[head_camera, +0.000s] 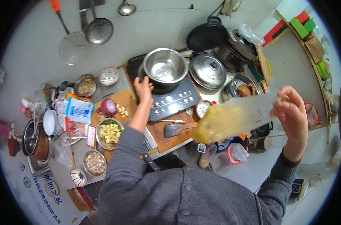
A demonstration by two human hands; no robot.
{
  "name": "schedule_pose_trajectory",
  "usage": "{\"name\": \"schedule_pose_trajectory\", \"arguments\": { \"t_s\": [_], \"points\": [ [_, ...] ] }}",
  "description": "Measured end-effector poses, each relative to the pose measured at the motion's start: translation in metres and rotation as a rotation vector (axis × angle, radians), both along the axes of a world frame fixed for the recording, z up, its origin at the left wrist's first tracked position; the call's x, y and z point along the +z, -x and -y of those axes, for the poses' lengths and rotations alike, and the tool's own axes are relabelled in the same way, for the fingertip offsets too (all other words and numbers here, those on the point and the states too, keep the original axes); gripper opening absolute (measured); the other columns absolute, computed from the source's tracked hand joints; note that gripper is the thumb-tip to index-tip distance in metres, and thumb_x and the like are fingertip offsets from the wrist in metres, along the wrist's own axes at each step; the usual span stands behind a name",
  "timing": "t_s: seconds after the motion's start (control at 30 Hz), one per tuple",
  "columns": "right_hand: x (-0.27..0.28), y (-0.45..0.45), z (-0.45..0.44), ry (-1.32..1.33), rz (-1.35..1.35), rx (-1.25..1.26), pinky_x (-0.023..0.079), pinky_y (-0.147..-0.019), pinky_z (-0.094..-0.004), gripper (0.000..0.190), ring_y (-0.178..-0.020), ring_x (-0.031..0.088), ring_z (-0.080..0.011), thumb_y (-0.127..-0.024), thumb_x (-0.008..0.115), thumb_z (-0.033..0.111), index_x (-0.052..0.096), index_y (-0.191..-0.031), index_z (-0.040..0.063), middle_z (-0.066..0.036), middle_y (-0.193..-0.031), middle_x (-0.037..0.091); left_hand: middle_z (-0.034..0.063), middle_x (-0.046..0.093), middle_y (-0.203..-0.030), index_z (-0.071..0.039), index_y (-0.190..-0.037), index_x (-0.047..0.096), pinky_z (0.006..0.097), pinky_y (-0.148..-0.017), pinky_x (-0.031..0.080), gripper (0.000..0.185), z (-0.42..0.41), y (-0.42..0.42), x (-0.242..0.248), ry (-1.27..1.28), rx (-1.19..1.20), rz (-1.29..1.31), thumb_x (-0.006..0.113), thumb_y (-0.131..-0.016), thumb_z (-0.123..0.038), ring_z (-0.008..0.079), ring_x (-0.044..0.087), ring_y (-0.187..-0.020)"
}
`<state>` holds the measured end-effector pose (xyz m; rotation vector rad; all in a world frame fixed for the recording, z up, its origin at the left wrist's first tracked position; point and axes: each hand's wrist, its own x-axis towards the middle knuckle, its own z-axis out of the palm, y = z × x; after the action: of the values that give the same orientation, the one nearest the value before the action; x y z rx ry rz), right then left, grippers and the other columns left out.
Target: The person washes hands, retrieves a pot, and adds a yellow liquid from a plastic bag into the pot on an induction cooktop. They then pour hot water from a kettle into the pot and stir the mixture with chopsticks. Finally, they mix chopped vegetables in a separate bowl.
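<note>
My right hand (pixel 290 108) pinches the upper end of a translucent plastic bag (pixel 235 118) with yellow contents gathered at its lower end. The bag is held tilted in the air, right of the cutting board, and is slightly blurred. My left hand (pixel 144 88) is at the left side of a stainless steel pot (pixel 165 66), its fingers spread near the rim; whether they touch it cannot be told. The steel pot looks empty and rests in or on a darker pan over the black induction cooktop (pixel 173 99). A black spatula (pixel 173 130) and a brush (pixel 170 121) lie on the wooden board (pixel 166 143).
Left of the cooktop are a red onion (pixel 109 107), garlic cloves (pixel 122 110), a bowl of chopped yellow and green food (pixel 110 133) and a bowl of pale pieces (pixel 94 163). A cleaver (pixel 149 146) lies near my body. A lidded pan (pixel 207 70) stands right of the steel pot.
</note>
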<state>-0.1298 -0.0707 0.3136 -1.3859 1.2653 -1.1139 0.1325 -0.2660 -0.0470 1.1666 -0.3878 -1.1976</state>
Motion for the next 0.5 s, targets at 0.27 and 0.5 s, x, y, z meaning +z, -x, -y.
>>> {"name": "schedule_pose_trajectory", "arguments": {
  "t_s": [0.27, 0.5],
  "points": [
    [0.026, 0.004, 0.056, -0.003, -0.028, 0.220, 0.046, -0.054, -0.0211, 0.027, -0.050, 0.037, -0.0031, -0.082, 0.047, 0.011, 0.045, -0.107, 0.000, 0.002, -0.062, 0.042, 0.0111, 0.024, -0.136, -0.013, -0.136, 0.019, 0.0390, -0.100, 0.024, 0.100, -0.073, 0.052, 0.071, 0.491, -1.018, -0.137, 0.057, -0.061, -0.068, 0.0243, 0.023, -0.125],
    [0.054, -0.021, 0.113, -0.042, 0.024, 0.389, 0.047, -0.055, -0.0204, 0.029, -0.056, 0.039, -0.0036, -0.086, 0.042, 0.010, 0.042, -0.114, 0.001, 0.004, -0.066, 0.038, 0.0103, 0.011, -0.142, -0.012, -0.138, -0.001, 0.0382, -0.102, 0.023, 0.117, -0.079, 0.100, 0.076, 0.709, -1.229, -0.719, 0.061, -0.056, -0.068, 0.0219, 0.016, -0.129]
  ]
}}
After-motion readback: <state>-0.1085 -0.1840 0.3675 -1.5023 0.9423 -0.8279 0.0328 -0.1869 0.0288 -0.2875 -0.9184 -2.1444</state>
